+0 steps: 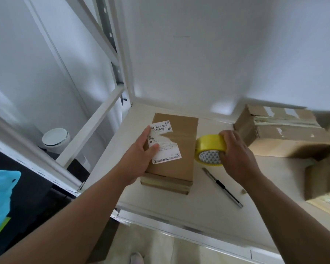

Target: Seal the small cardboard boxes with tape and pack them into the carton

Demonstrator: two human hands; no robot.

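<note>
Head view: we see a white flat counter point(179, 202) under a white wall. At its right end lies a large brown cardboard carton point(286, 143), its top torn and streaked with old tape, with an open flap nearest us. Left of centre a small brown rectangular cardboard box point(181, 149) rests on a flatter taped cardboard piece point(166, 184); a torn white shipping label point(166, 147) covers part of its top.

The hands are both busy. Our left hand point(141, 155) holds the box at its left edge, thumb pressed on the label. Our right hand point(236, 151) grips a yellow roll of tape point(208, 144), fingers curled over its rim, the roll on edge and touching the box's right side.

A slim grey utility knife point(222, 187) lies on the counter near the roll.
</note>
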